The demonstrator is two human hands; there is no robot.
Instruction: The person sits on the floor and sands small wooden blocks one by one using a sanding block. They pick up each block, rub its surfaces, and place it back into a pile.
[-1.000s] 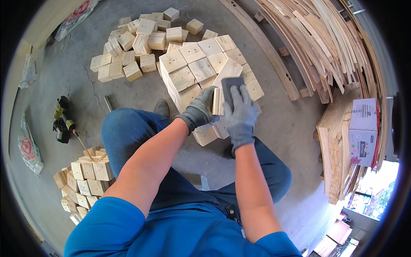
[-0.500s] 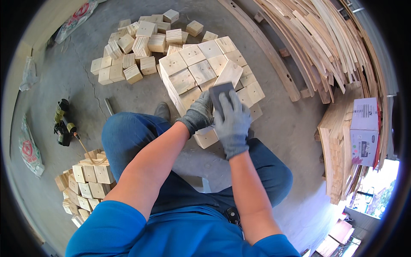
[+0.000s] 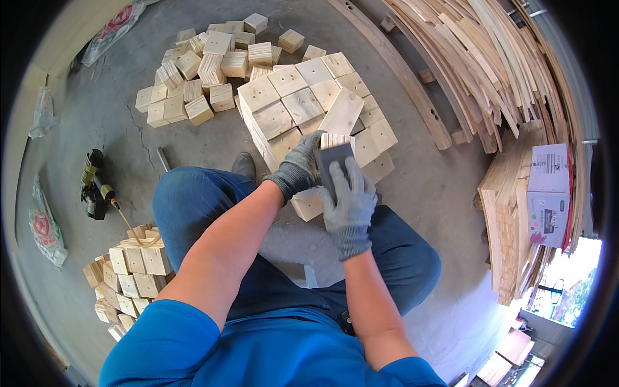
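Note:
My left hand (image 3: 298, 168), in a dark grey knitted glove, is closed on the left side of a pale wooden block (image 3: 342, 112). The block is tilted over a stack of squared wooden blocks (image 3: 303, 105) standing in front of me. In my right hand (image 3: 351, 206), also gloved in grey, is a dark grey sanding block (image 3: 334, 155). It lies against the near end of the held wooden block, my fingers stretched over its face. The sanding block hides part of that end.
Loose wooden blocks (image 3: 209, 68) lie beyond the stack, with another pile (image 3: 138, 267) at my left. A nail gun with a hose (image 3: 97, 187) rests on the floor at left. Long timber strips (image 3: 477, 71), stacked boards (image 3: 506, 193) and a carton (image 3: 548, 193) line the right.
My right hand has drawn the sanding block slightly down toward me, baring the striped end of the wooden block. My left hand keeps its hold, nearly still.

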